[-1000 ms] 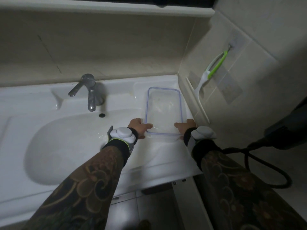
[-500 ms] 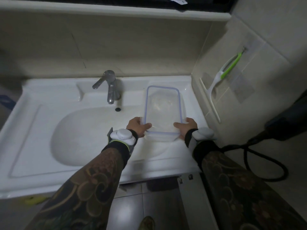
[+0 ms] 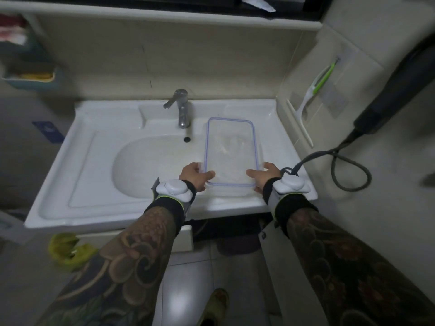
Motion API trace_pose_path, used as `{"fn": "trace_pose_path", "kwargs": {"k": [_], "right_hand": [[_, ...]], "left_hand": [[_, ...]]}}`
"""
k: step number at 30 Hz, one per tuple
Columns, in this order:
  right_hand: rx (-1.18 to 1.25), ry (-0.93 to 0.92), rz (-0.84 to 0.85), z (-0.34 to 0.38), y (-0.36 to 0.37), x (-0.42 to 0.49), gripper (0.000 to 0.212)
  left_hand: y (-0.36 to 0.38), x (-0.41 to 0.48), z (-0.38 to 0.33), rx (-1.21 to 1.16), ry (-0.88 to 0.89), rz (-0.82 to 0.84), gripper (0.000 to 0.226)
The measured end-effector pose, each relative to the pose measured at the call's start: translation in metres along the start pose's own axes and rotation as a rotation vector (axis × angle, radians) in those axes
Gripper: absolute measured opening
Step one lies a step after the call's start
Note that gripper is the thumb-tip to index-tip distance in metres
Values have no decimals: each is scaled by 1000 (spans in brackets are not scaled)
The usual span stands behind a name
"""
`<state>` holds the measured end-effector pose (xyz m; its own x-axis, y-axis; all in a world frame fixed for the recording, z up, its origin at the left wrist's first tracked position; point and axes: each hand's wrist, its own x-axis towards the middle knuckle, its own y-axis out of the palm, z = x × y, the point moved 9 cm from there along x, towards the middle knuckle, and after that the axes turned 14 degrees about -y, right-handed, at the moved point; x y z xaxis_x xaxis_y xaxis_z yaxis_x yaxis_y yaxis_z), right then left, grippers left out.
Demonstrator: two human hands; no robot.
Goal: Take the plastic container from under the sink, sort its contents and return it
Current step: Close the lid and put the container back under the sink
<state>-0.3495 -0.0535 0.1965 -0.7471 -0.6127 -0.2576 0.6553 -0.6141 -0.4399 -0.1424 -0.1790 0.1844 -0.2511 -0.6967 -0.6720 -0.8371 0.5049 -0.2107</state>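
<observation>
A clear rectangular plastic container (image 3: 230,147) with a blue-rimmed lid is held over the right side of the white sink (image 3: 98,184). My left hand (image 3: 194,175) grips its near left corner, thumb on the lid. My right hand (image 3: 264,175) grips the near right corner the same way. Faint pale contents show through the lid; I cannot tell what they are. Below the sink's front edge, the cabinet (image 3: 235,234) stands open and dark.
A metal tap (image 3: 180,107) stands behind the basin. A white and green squeegee (image 3: 313,95) hangs on the right wall. A dark cable (image 3: 348,165) loops at the right. A yellow-green cloth (image 3: 68,250) hangs at the lower left. A foot (image 3: 215,302) is on the tiled floor.
The container has come up off the sink's right ledge and toward me, held in both hands. My view has pulled back, showing the whole sink and the open cabinet.
</observation>
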Motion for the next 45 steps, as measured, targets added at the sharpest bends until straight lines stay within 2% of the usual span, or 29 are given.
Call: {"fn": "trace_pose_path", "kwargs": {"k": [6, 10, 13, 16, 21, 25, 31, 38, 45], "right_hand": [[-39, -25, 10, -6, -8, -63, 75], [-41, -54, -17, -20, -23, -106, 76], [-25, -49, -16, -30, -33, -127, 77], [-19, -41, 24, -43, -41, -146, 75], [-39, -50, 25, -66, -58, -179, 64], [15, -56, 35, -93, -66, -212, 70], [11, -25, 98, -145, -82, -254, 76], [-11, 7, 103, -196, -85, -264, 72], [-58, 61, 144, -250, -65, -249, 74]], "left_hand": [[-11, -41, 38, -19, 4, 7, 52], [-9, -72, 67, 20, 13, 4, 67], [-5, -86, 84, 8, 15, 8, 59], [3, -105, 103, 7, 8, 9, 60], [15, -137, 134, -24, 9, 10, 52], [24, -168, 169, 29, 13, -50, 57], [50, -200, 231, 18, -19, -47, 59], [77, -199, 284, -83, -111, -17, 54], [98, -162, 332, -152, -193, 19, 46]]}}
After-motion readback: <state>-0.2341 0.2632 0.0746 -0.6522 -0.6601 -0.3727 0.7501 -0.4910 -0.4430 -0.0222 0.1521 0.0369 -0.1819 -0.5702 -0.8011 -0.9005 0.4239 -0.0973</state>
